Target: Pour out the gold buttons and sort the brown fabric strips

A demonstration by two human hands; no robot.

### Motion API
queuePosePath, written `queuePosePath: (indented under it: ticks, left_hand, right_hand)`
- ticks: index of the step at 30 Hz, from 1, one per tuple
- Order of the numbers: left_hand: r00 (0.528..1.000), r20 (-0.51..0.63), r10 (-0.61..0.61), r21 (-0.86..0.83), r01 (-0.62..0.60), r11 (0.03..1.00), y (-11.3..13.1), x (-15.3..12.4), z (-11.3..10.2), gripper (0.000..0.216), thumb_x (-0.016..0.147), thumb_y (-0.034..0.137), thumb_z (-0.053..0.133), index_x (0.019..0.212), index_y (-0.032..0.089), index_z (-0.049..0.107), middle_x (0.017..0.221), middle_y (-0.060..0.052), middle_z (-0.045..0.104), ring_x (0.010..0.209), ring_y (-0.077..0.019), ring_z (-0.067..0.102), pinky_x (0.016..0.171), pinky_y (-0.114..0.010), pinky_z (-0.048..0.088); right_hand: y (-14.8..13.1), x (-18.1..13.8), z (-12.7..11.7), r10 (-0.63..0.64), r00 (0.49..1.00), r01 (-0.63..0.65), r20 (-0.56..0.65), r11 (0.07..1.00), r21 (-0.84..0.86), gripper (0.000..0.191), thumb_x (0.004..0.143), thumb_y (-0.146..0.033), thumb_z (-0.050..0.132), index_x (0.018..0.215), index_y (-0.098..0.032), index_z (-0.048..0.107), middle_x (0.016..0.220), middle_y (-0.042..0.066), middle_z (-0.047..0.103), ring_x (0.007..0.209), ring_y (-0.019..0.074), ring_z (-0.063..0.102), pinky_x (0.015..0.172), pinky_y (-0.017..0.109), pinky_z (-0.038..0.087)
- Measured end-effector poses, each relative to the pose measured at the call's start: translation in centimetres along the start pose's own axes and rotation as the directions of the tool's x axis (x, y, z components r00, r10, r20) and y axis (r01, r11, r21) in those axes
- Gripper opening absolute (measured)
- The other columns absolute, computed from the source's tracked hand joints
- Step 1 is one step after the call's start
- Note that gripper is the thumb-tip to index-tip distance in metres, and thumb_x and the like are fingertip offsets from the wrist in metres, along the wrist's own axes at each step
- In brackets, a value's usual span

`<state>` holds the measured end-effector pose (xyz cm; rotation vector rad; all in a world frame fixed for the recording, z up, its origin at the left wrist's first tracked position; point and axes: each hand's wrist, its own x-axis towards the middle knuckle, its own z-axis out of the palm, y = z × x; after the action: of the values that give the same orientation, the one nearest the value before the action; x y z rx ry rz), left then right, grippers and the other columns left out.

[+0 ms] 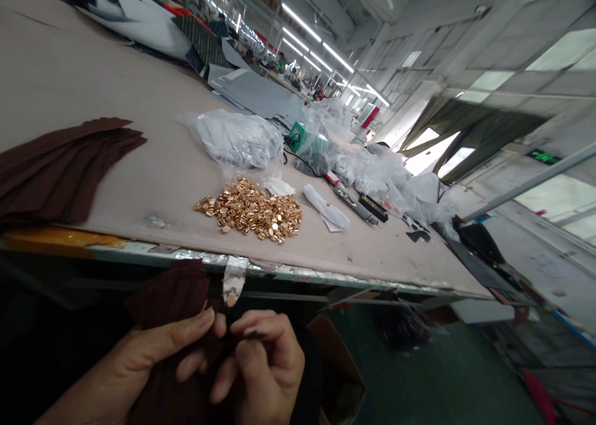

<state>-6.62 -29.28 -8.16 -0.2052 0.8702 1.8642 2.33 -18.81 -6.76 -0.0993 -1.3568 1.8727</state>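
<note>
Fabric piece [172, 301], dark brown, soft and creased, sits below the table edge [298, 274], pinched between both hands. Left hand [153, 350] thumb pressed on top of it, fingers curled under; right hand [265, 363] fingers bent tight against its lower fold. On the table: heap of small shiny gold buttons [251, 212], flat stack of brown cut pieces [60, 170], crinkled clear plastic bags [237, 139].

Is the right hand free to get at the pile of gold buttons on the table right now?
Probably not yet: the right hand is pinching the dark brown fabric below the table edge. Nothing blocks the gold buttons.
</note>
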Motion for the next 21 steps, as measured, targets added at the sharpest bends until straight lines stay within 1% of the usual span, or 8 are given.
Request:
queuePosePath:
  ticks: [2, 3, 6, 10, 14, 16, 19, 21]
  left_hand:
    - [0.997, 0.015, 0.080, 0.083, -0.081, 0.993, 0.5, -0.3, 0.3, 0.044, 0.057, 0.051, 0.104, 0.069, 0.019, 0.076, 0.046, 0.002, 0.049, 0.047, -0.0220, 0.060, 0.051, -0.034, 0.060]
    - [0.993, 0.017, 0.121, 0.125, -0.122, 0.985, 0.7, -0.5, 0.4, 0.045, 0.059, 0.052, 0.103, 0.065, 0.019, 0.074, 0.047, 0.001, 0.051, 0.047, -0.0216, 0.061, 0.050, -0.034, 0.059]
    - [0.976, 0.003, 0.219, 0.219, -0.214, 0.952, 1.1, -0.8, 0.9, 0.050, 0.059, 0.054, 0.103, 0.057, 0.018, 0.068, 0.048, 0.000, 0.054, 0.045, -0.0181, 0.059, 0.048, -0.028, 0.057]
    - [0.960, -0.010, 0.281, 0.229, -0.271, 0.935, 1.3, -1.1, 1.7, 0.054, 0.051, 0.052, 0.106, 0.050, 0.017, 0.064, 0.046, -0.001, 0.054, 0.043, -0.0159, 0.057, 0.044, -0.024, 0.055]
    - [0.980, -0.032, 0.195, 0.162, -0.188, 0.969, 1.4, -1.0, 2.2, 0.056, 0.038, 0.048, 0.109, 0.047, 0.016, 0.064, 0.047, -0.002, 0.056, 0.040, -0.0150, 0.056, 0.039, -0.022, 0.050]
    - [0.988, -0.012, 0.157, 0.151, -0.153, 0.977, 1.4, -0.8, 2.2, 0.054, 0.042, 0.047, 0.109, 0.050, 0.015, 0.066, 0.051, -0.004, 0.060, 0.045, -0.0175, 0.061, 0.044, -0.024, 0.055]
    - [0.987, 0.008, 0.158, 0.125, -0.158, 0.980, 1.2, -0.6, 1.7, 0.049, 0.049, 0.044, 0.108, 0.054, 0.015, 0.068, 0.056, -0.004, 0.064, 0.049, -0.0193, 0.064, 0.047, -0.026, 0.058]
    - [0.990, 0.017, 0.137, 0.111, -0.138, 0.984, 1.1, -0.6, 1.5, 0.048, 0.049, 0.043, 0.108, 0.056, 0.015, 0.069, 0.057, -0.004, 0.065, 0.050, -0.0196, 0.065, 0.049, -0.026, 0.059]
  right_hand:
    - [-0.5, 0.5, 0.5, 0.252, 0.967, -0.251, 0.028, 0.939, 0.233, 0.031, 0.092, -0.046, 0.084, 0.087, -0.019, 0.071, 0.084, 0.002, 0.079, 0.038, 0.0062, 0.060, 0.035, 0.013, 0.045]
    - [-0.8, 0.9, 0.8, 0.345, 0.937, -0.346, 0.056, 0.895, 0.281, 0.040, 0.086, -0.050, 0.088, 0.081, -0.017, 0.066, 0.077, 0.001, 0.077, 0.035, 0.0065, 0.058, 0.033, 0.012, 0.043]
    - [-1.3, 1.7, 1.2, 0.499, 0.865, -0.490, 0.047, 0.820, 0.295, 0.057, 0.071, -0.051, 0.098, 0.070, -0.017, 0.052, 0.059, -0.003, 0.069, 0.030, 0.0058, 0.052, 0.032, 0.013, 0.044]
    - [-1.2, 2.0, 1.2, 0.576, 0.815, -0.566, 0.055, 0.774, 0.284, 0.060, 0.063, -0.050, 0.099, 0.065, -0.018, 0.048, 0.050, -0.005, 0.063, 0.028, 0.0061, 0.048, 0.031, 0.014, 0.044]
    - [-1.0, 2.2, 1.3, 0.594, 0.800, -0.590, 0.081, 0.754, 0.289, 0.057, 0.062, -0.047, 0.096, 0.063, -0.018, 0.048, 0.051, -0.003, 0.064, 0.028, 0.0065, 0.049, 0.030, 0.015, 0.045]
    - [-0.9, 2.4, 1.3, 0.601, 0.795, -0.596, 0.089, 0.743, 0.304, 0.055, 0.061, -0.046, 0.096, 0.063, -0.018, 0.049, 0.050, -0.003, 0.064, 0.027, 0.0065, 0.049, 0.030, 0.015, 0.045]
    - [-0.8, 2.6, 1.3, 0.611, 0.786, -0.605, 0.092, 0.730, 0.318, 0.053, 0.061, -0.044, 0.096, 0.062, -0.018, 0.050, 0.049, -0.003, 0.065, 0.027, 0.0071, 0.049, 0.029, 0.016, 0.045]
    - [-0.7, 2.6, 1.2, 0.617, 0.781, -0.611, 0.095, 0.725, 0.317, 0.053, 0.061, -0.045, 0.096, 0.062, -0.017, 0.050, 0.050, -0.002, 0.065, 0.027, 0.0071, 0.049, 0.029, 0.016, 0.045]
